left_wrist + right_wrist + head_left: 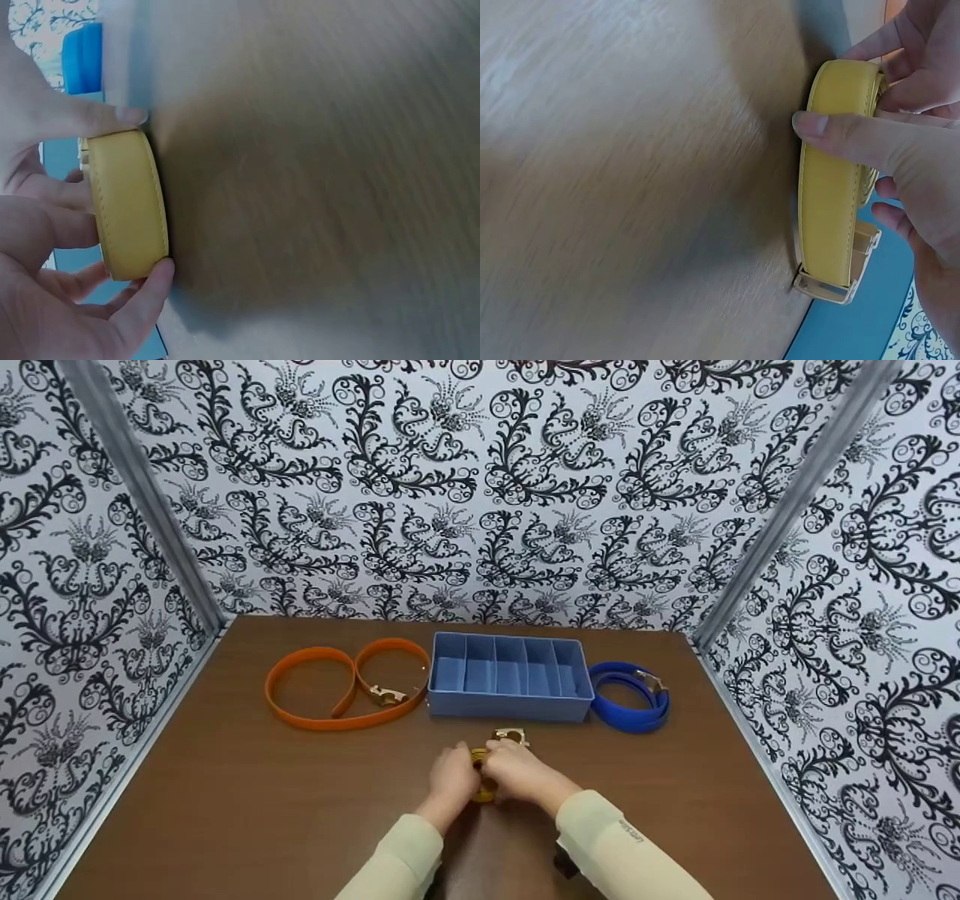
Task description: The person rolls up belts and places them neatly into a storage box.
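A yellow belt (829, 172) is rolled into a coil standing on its edge on the brown table. My left hand (454, 776) grips the coil from the left, its thumb and fingers at the edge of the roll in the left wrist view. From the other side my right hand (521, 771) holds it, the thumb laid across the outer turn in the right wrist view. The belt's gold buckle (840, 281) sticks out from the coil beyond the right hand. In the head view both hands hide much of the roll.
Behind the hands stands a blue-grey box (510, 706) with several compartments. An orange belt (315, 725) lies in two loops to its left, with a gold buckle. On its right is a coiled blue belt (630, 720). Patterned walls (450, 510) enclose the table (247, 810).
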The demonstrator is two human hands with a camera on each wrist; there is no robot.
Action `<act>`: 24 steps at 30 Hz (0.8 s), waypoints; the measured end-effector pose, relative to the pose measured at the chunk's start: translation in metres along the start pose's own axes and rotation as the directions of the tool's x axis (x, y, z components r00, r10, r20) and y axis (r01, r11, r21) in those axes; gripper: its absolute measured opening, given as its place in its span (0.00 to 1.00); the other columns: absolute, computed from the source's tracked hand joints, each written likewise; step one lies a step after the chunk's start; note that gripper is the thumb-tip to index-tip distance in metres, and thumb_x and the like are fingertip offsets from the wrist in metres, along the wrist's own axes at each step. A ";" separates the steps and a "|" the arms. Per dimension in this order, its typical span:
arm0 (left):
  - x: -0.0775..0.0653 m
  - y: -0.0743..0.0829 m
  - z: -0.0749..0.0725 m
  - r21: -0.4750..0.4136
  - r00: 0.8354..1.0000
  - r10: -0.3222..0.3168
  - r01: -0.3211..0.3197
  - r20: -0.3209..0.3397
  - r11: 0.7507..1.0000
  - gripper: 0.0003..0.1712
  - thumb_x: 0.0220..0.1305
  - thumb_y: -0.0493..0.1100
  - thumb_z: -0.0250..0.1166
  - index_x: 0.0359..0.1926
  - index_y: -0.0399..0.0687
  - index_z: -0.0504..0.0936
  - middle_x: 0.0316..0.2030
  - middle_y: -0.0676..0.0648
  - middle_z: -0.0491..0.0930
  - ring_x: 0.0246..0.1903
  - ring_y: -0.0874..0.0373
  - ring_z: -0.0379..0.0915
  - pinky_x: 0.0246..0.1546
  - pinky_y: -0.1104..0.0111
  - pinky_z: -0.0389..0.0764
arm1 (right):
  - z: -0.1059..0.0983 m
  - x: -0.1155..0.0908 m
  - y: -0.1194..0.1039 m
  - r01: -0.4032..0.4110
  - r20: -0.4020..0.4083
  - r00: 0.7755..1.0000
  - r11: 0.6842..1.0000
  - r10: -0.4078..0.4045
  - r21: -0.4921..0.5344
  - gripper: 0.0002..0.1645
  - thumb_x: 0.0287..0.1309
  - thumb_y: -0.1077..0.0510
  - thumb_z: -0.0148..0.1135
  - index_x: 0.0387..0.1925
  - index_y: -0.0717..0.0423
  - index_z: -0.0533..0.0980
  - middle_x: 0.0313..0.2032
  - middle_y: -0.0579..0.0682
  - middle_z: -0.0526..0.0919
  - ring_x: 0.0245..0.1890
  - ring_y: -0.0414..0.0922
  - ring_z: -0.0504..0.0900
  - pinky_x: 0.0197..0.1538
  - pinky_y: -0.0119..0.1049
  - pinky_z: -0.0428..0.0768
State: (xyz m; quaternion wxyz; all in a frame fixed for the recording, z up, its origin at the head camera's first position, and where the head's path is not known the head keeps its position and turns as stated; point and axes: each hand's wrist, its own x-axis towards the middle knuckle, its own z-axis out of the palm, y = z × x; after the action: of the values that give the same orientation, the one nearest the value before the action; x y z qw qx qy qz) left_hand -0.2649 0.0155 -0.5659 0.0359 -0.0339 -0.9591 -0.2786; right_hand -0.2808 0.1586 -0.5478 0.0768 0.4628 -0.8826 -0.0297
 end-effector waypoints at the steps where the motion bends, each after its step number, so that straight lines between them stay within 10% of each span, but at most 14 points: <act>1: 0.000 0.000 -0.001 0.010 1.000 0.006 -0.006 0.008 1.000 0.14 0.49 0.33 0.69 0.39 0.33 0.78 0.30 0.36 0.79 0.33 0.38 0.78 0.35 0.51 0.79 | 0.000 0.000 0.000 0.002 0.010 1.000 1.000 -0.002 0.002 0.15 0.22 0.52 0.82 0.15 0.46 0.80 0.18 0.37 0.77 0.34 0.44 0.74 0.43 0.38 0.73; 16: 0.009 -0.005 -0.004 -0.063 0.988 0.125 -0.120 0.089 0.991 0.13 0.41 0.30 0.70 0.31 0.36 0.77 0.29 0.38 0.79 0.33 0.40 0.77 0.35 0.53 0.77 | -0.004 -0.006 0.008 0.156 0.031 0.988 0.983 -0.154 -0.101 0.14 0.47 0.65 0.72 0.26 0.39 0.86 0.25 0.37 0.81 0.39 0.44 0.76 0.54 0.49 0.74; 24: 0.011 -0.003 -0.014 -0.059 0.987 0.111 -0.105 0.112 0.993 0.16 0.42 0.30 0.71 0.36 0.37 0.80 0.32 0.39 0.82 0.33 0.43 0.78 0.35 0.54 0.77 | 0.003 0.000 0.016 0.265 -0.191 0.938 0.955 -0.288 -0.134 0.16 0.49 0.69 0.65 0.23 0.43 0.85 0.25 0.43 0.77 0.35 0.43 0.74 0.46 0.37 0.74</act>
State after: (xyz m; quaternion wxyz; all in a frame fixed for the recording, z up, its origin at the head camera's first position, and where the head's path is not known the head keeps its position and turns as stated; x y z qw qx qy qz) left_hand -0.2757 0.0060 -0.5551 -0.0053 -0.1029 -0.9486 -0.2992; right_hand -0.2939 0.1680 -0.5492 0.1885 0.5781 -0.7930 -0.0383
